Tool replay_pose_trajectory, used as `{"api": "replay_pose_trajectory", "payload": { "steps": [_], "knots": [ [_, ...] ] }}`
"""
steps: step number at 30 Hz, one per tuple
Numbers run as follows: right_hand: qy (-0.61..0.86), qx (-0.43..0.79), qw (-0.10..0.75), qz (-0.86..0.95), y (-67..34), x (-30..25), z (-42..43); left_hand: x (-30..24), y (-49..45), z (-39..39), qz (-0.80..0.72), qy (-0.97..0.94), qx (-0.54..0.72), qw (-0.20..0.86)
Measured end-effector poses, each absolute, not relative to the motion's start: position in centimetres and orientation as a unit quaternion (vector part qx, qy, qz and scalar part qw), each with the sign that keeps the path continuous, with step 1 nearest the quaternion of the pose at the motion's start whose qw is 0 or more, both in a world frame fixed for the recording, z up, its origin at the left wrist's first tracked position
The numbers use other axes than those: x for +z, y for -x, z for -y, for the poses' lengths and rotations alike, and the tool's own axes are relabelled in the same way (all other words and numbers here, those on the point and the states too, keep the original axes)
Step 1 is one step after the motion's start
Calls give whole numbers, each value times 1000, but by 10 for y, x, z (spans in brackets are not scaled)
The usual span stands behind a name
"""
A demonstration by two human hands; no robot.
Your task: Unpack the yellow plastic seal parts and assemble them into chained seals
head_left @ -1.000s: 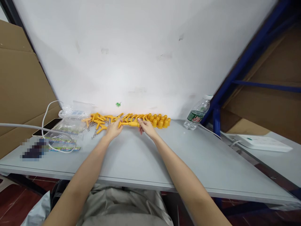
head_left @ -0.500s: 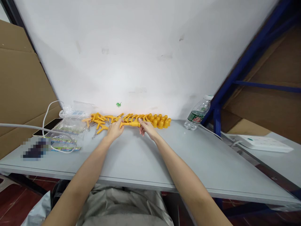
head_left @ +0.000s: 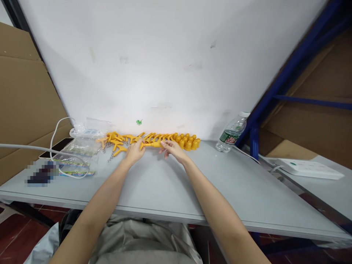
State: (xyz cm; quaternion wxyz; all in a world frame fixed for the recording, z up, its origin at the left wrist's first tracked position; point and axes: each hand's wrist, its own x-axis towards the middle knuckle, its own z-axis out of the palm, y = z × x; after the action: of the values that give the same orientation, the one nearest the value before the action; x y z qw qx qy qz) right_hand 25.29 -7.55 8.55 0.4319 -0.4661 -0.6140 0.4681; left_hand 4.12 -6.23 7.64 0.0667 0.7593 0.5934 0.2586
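Both hands meet at a yellow plastic piece with a ridged shaft, held level just above the table. My left hand closes round its left end. At the right end, the thumb and fingers of my right hand pinch the wider part, with the lower fingers loosely curled. Behind the hands lies a row of similar yellow plastic pieces. Several yellow cup-shaped caps stand upright just right of my right hand. To the left of my left hand, yellow Y-shaped pieces lie with short ball chains.
A white panel rises behind the grey table. Clear plastic bags, a white cable and a phone lie at left. On the right are a tilted water bottle and a white power strip.
The fingers of my right hand have shifted slightly on the right end of the yellow piece. My left hand stays in nearly the same place.
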Motion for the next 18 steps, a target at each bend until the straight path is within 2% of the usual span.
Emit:
{"api": "replay_pose_trajectory", "payload": {
  "steps": [5, 18],
  "knots": [
    [524, 436, 436, 588, -246, 83, 74, 75, -42, 62, -587, -760, 268, 78],
    [478, 443, 464, 600, -258, 74, 65, 69, -32, 57, -528, -779, 316, 119]
  ]
}}
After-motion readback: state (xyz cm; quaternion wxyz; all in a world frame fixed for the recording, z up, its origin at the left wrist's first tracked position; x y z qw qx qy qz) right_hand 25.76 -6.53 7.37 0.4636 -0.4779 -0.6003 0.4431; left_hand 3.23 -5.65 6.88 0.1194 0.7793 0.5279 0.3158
